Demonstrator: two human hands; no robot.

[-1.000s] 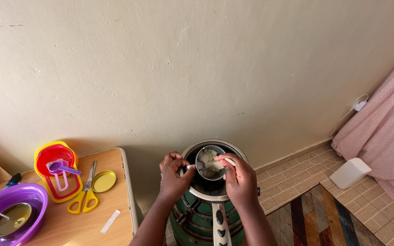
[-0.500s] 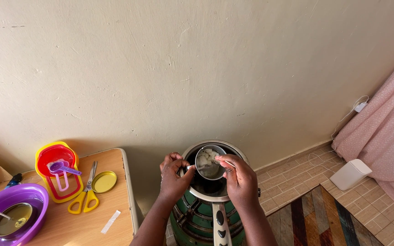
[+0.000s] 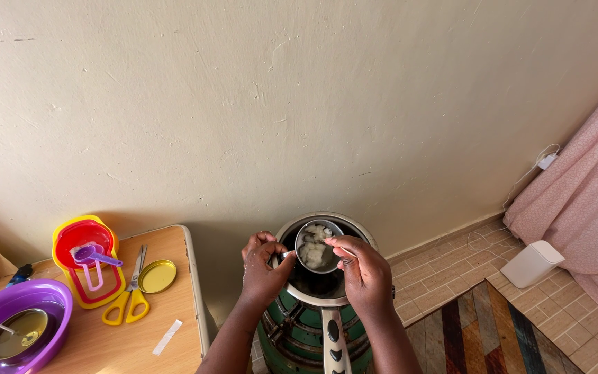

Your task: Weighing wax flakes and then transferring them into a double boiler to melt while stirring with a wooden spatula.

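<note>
A small metal cup (image 3: pixel 316 247) with white lumps in it sits inside a larger pot (image 3: pixel 361 235) on a green stove (image 3: pixel 299 322). My left hand (image 3: pixel 263 270) grips the cup's handle at its left side. My right hand (image 3: pixel 363 273) holds a thin utensil, most likely a spoon, whose tip dips into the white lumps. The pot's long pale handle (image 3: pixel 333 339) points toward me between my forearms.
A wooden table (image 3: pixel 174 305) at the left carries nested red and yellow measuring cups (image 3: pixel 86 260) with a purple scoop, yellow scissors (image 3: pixel 127 294), a gold lid (image 3: pixel 157 275) and a purple bowl (image 3: pixel 15 318). A white box (image 3: pixel 531 263) and pink curtain (image 3: pixel 583 201) stand at right.
The utensil in my right hand has shifted the white lumps about inside the small cup. Both hands stay almost where they were.
</note>
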